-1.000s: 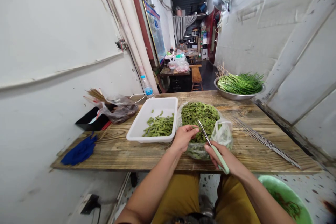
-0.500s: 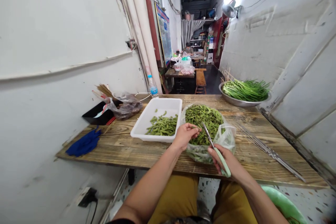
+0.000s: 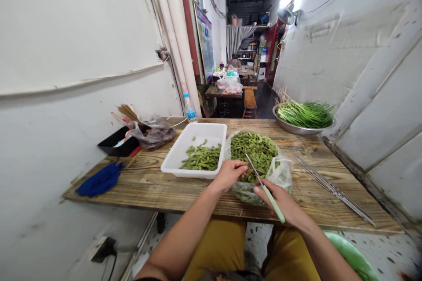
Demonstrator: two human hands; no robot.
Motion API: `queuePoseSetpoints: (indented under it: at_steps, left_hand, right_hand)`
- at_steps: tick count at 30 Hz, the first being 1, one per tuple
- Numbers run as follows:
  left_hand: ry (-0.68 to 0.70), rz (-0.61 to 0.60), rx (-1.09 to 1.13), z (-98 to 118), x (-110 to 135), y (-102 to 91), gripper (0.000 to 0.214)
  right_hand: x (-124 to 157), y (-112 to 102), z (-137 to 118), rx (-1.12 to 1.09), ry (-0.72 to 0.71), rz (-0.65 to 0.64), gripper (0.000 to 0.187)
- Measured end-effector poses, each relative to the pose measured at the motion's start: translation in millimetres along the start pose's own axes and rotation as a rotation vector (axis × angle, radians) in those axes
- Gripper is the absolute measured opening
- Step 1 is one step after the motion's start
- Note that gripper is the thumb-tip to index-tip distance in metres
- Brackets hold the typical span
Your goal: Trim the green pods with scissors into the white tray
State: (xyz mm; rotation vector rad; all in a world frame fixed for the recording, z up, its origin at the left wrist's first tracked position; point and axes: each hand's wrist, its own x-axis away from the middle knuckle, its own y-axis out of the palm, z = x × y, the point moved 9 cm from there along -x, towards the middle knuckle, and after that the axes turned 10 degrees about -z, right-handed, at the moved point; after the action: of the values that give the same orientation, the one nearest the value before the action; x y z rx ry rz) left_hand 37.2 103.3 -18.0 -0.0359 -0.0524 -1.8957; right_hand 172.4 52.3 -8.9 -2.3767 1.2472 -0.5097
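Observation:
My right hand (image 3: 278, 199) is wrapped around scissors (image 3: 267, 193) with pale green handles. Their blades look closed and point up and left over the pods. Beside the blades, my left hand (image 3: 231, 173) is closed in a pinch on what seems to be an edamame pod, mostly hidden by the fingertips. Both hands are over the near side of a clear plastic bag (image 3: 282, 173) full of green edamame pods (image 3: 253, 147). To the left stands a white plastic tub (image 3: 176, 151) with a smaller heap of edamame pods (image 3: 204, 158).
On the wooden table (image 3: 141, 189) lie metal skewers (image 3: 336, 191) and a blue cloth (image 3: 99, 180). A black tray (image 3: 115, 145), a water bottle (image 3: 190, 109) and a steel bowl (image 3: 303, 130) of green stalks stand around. A green basin (image 3: 349, 250) is below; a person (image 3: 234, 62) sits far back.
The scissors have closed, their handles coming together in my right hand. My left hand stays pinched beside the blades. The whole view has shifted slightly.

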Motion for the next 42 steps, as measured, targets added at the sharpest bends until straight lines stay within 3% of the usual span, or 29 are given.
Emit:
queuePoseSetpoints:
  at_steps: [6,8,10,12,15,17,18,23,26,28,32,37,42]
  left_hand:
    - [-0.044,0.018,0.053,-7,2,0.6,0.032]
    - [-0.063,0.025,0.089,-13,1,-3.2,0.034]
    - [-0.041,0.097,0.037,-13,2,-19.7,0.034]
    - [0.032,0.280,-0.170,-1,7,-50.9,0.028]
    - [0.119,0.638,-0.713,36,23,-91.1,0.026]
    - [0.110,0.778,-1.014,57,21,-98.0,0.038]
    - [0.107,0.775,-1.110,64,12,-95.5,0.040]
    - [0.117,0.349,-1.291,59,-87,-52.7,0.024]
    - [0.042,0.251,-1.343,48,-132,-41.6,0.024]
    - [0.035,0.238,-1.340,48,-144,-38.7,0.022]
    - [0.131,0.257,-1.177,59,-122,-34.5,0.023]
    - [0.109,-0.092,-0.690,39,-65,-4.5,0.028]
    - [0.051,-0.163,-0.492,34,-25,10.7,0.031]
  right_hand:
    - [-2,1,1,0.106,-0.011,0.018,0.039]
    - [-5,4,11,0.046,0.021,0.016,0.037]
    - [-8,10,26,-0.097,0.099,-0.005,0.037]
    - [-9,16,40,-0.277,0.172,-0.011,0.039]
    - [-10,20,50,-0.515,0.199,0.010,0.045]
    - [-10,24,51,-0.658,0.170,-0.028,0.048]
    - [-10,27,50,-0.725,0.146,-0.059,0.048]
    - [-12,32,51,-0.918,0.087,-0.119,0.046]
    - [-13,33,53,-0.952,0.103,-0.114,0.045]
    - [-13,32,53,-0.952,0.110,-0.102,0.045]
    - [-9,27,50,-0.913,0.131,-0.063,0.051]
    - [-1,13,42,-0.762,0.171,0.007,0.053]
    - [1,7,20,-0.550,0.099,0.015,0.049]
